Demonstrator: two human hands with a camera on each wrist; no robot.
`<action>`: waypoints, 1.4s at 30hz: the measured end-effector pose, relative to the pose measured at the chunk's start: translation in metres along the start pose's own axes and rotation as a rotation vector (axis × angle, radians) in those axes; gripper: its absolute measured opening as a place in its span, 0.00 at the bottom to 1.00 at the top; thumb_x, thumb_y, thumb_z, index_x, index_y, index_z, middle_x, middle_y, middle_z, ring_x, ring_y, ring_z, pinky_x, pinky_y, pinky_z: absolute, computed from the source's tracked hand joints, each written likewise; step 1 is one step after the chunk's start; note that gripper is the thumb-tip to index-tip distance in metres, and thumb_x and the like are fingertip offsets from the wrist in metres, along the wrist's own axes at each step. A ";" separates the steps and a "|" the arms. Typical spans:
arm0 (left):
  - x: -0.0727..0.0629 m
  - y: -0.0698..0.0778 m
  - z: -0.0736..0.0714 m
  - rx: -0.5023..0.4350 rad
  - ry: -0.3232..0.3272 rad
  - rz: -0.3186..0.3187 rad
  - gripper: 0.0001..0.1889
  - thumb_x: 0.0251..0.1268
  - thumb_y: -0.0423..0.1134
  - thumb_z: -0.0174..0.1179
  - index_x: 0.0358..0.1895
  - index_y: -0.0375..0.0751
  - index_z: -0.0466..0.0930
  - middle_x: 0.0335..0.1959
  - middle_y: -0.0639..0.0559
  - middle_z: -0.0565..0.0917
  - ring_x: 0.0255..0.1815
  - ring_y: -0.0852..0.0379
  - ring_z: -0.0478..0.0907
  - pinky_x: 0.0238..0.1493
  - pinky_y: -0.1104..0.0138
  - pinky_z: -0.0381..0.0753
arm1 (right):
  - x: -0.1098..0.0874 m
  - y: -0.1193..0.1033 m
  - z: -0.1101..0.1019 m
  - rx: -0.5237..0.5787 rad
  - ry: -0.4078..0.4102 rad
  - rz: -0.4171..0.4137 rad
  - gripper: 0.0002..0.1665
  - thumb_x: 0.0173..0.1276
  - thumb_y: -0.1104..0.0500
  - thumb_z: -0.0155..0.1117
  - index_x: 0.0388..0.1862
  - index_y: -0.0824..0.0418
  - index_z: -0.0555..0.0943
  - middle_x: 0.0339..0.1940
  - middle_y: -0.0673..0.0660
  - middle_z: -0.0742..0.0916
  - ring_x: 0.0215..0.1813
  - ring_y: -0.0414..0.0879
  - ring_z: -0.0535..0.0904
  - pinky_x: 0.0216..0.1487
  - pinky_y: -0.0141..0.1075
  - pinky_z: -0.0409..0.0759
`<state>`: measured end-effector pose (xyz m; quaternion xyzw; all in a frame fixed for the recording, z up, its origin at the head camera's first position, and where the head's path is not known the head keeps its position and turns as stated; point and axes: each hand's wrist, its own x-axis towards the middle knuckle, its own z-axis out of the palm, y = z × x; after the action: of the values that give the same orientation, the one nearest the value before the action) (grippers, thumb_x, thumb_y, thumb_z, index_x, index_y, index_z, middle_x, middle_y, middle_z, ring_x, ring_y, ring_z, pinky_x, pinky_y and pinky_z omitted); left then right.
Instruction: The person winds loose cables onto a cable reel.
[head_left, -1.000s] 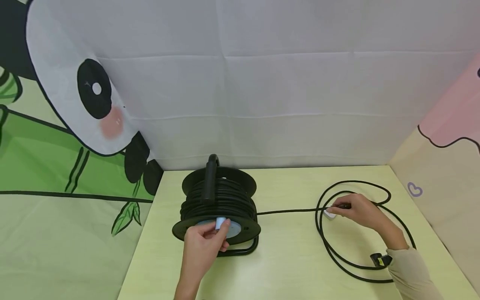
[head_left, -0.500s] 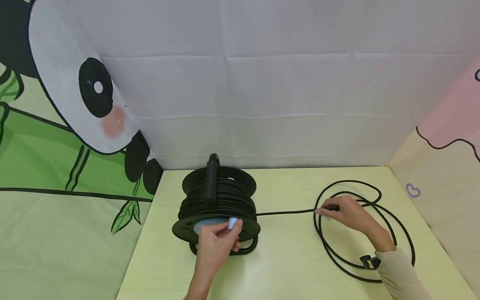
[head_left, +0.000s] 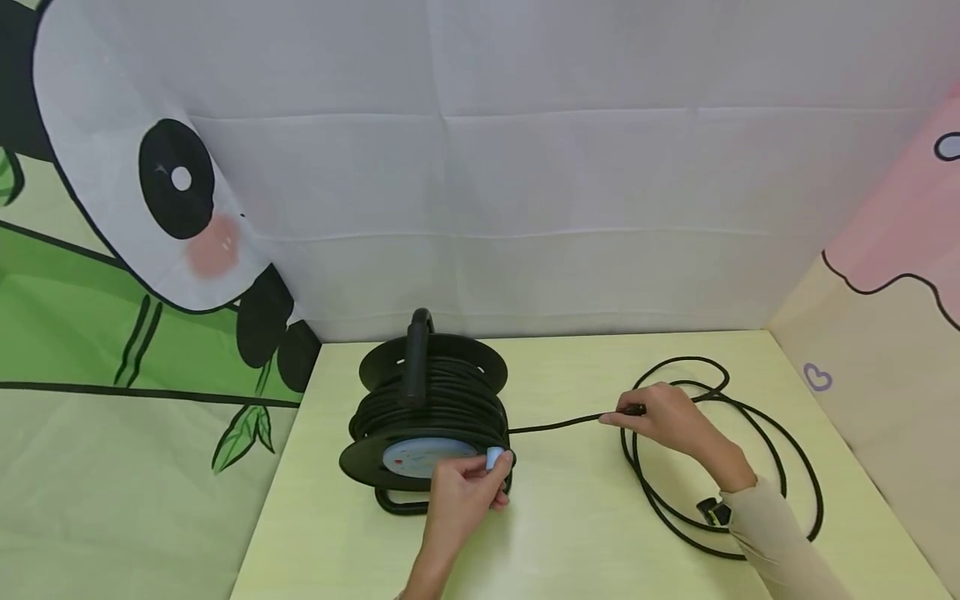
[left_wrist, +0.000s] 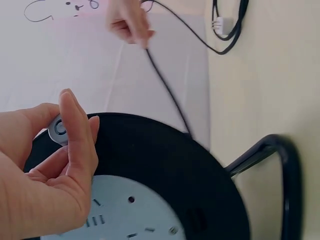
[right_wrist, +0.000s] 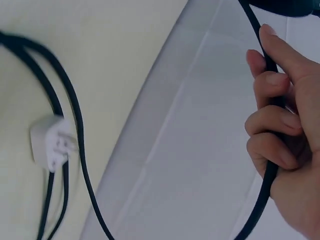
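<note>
A black cable reel [head_left: 431, 404] wound with black cable stands at the left of the table. My left hand [head_left: 459, 498] pinches the light blue knob [head_left: 493, 457] on its front flange, near the flange's right edge. In the left wrist view, the knob's round end [left_wrist: 59, 127] shows between thumb and fingers. A length of cable [head_left: 555, 427] runs from the reel's right side to my right hand [head_left: 669, 419]. There my fingers curl round the cable [right_wrist: 270, 180], thumb laid along it. Beyond that hand the cable lies in loose loops [head_left: 787, 442].
A white plug [right_wrist: 50, 142] lies by the loops in the right wrist view. Near my right sleeve lies a black piece with a yellow mark [head_left: 714, 511]. The reel has a black carrying handle [head_left: 416, 367] and a tube stand [head_left: 401, 504]. Printed cloth [head_left: 525, 208] hangs behind.
My left hand has carried the knob rightward round the flange, and the reel has turned with it. My right hand, gripping the cable, has moved left toward the reel.
</note>
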<state>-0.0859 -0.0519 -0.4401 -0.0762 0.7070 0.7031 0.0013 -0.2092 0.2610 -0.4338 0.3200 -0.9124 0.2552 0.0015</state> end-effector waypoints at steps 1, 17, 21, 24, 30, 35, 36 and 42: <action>0.000 -0.003 0.001 -0.003 -0.001 -0.005 0.14 0.65 0.39 0.73 0.26 0.30 0.88 0.18 0.42 0.84 0.14 0.61 0.81 0.22 0.67 0.87 | 0.000 0.000 -0.004 -0.025 0.021 -0.008 0.11 0.68 0.48 0.74 0.25 0.45 0.85 0.19 0.34 0.79 0.19 0.29 0.65 0.22 0.28 0.66; 0.008 -0.058 0.007 0.038 -0.002 -0.081 0.13 0.64 0.37 0.72 0.26 0.29 0.87 0.16 0.46 0.84 0.14 0.61 0.81 0.21 0.68 0.86 | -0.003 0.012 -0.083 -0.087 0.217 -0.025 0.18 0.58 0.53 0.82 0.19 0.39 0.79 0.15 0.34 0.74 0.18 0.31 0.63 0.20 0.27 0.63; 0.010 -0.074 0.000 0.063 0.013 -0.094 0.13 0.64 0.37 0.71 0.28 0.28 0.88 0.18 0.38 0.85 0.14 0.59 0.82 0.21 0.68 0.86 | -0.009 0.018 -0.088 -0.074 0.235 -0.003 0.19 0.59 0.54 0.82 0.19 0.39 0.79 0.15 0.35 0.74 0.18 0.31 0.64 0.20 0.26 0.64; 0.010 -0.085 -0.007 0.070 0.021 -0.113 0.13 0.64 0.37 0.71 0.32 0.25 0.88 0.19 0.37 0.85 0.14 0.58 0.83 0.21 0.68 0.86 | -0.014 0.021 -0.092 -0.056 0.266 0.008 0.20 0.57 0.56 0.83 0.18 0.39 0.79 0.14 0.36 0.75 0.18 0.32 0.65 0.20 0.26 0.65; 0.008 -0.101 -0.030 0.081 0.055 -0.187 0.14 0.65 0.36 0.70 0.38 0.22 0.88 0.21 0.38 0.86 0.17 0.58 0.84 0.24 0.68 0.87 | -0.024 0.024 -0.100 -0.064 0.303 0.030 0.18 0.57 0.58 0.83 0.20 0.41 0.82 0.15 0.38 0.77 0.19 0.32 0.66 0.21 0.24 0.65; 0.005 -0.110 -0.057 0.096 0.095 -0.213 0.14 0.66 0.36 0.69 0.39 0.21 0.87 0.22 0.36 0.86 0.19 0.55 0.85 0.26 0.65 0.89 | -0.037 0.021 -0.105 -0.079 0.324 0.068 0.18 0.55 0.59 0.84 0.19 0.42 0.81 0.15 0.38 0.76 0.20 0.32 0.66 0.22 0.24 0.64; 0.005 -0.111 -0.063 0.099 0.108 -0.218 0.14 0.67 0.36 0.69 0.39 0.21 0.87 0.22 0.36 0.86 0.19 0.56 0.85 0.26 0.64 0.89 | -0.039 0.020 -0.105 -0.081 0.322 0.079 0.19 0.55 0.59 0.84 0.19 0.42 0.81 0.15 0.39 0.76 0.20 0.32 0.66 0.22 0.24 0.64; 0.002 -0.111 -0.091 0.127 0.179 -0.244 0.15 0.67 0.35 0.69 0.41 0.21 0.87 0.24 0.36 0.87 0.20 0.56 0.85 0.27 0.65 0.89 | -0.046 0.017 -0.104 -0.086 0.233 0.201 0.17 0.59 0.50 0.82 0.18 0.43 0.81 0.14 0.40 0.77 0.20 0.34 0.67 0.20 0.27 0.66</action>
<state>-0.0660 -0.1430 -0.5494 -0.2236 0.7329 0.6419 0.0283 -0.1988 0.3473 -0.3589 0.1951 -0.9435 0.2501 0.0956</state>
